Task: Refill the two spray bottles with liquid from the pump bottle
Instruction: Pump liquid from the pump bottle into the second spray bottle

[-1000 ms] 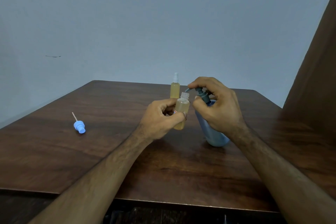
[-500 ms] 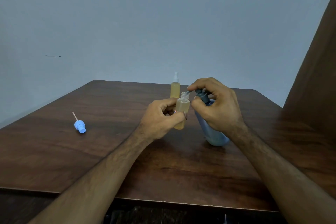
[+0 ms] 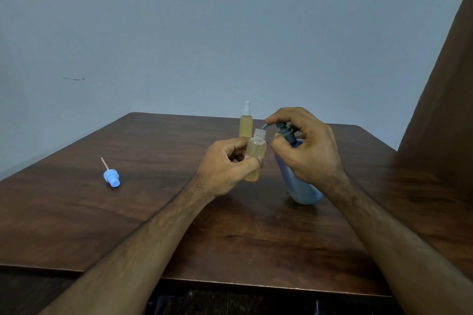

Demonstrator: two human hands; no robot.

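Observation:
My left hand grips a small uncapped spray bottle of yellowish liquid, held just above the table with its open neck under the pump spout. My right hand is wrapped over the dark pump head of the blue pump bottle, which leans to the left. The spout tip sits at the open neck. A second spray bottle, with a white sprayer cap and yellowish liquid, stands upright just behind.
A blue sprayer cap with its thin dip tube lies on the dark wooden table to the left. A brown wooden panel rises at the right. A pale wall stands behind the table.
The pump head under my right hand has risen slightly compared with half a second ago. Both bottles and my left hand stay nearly in place.

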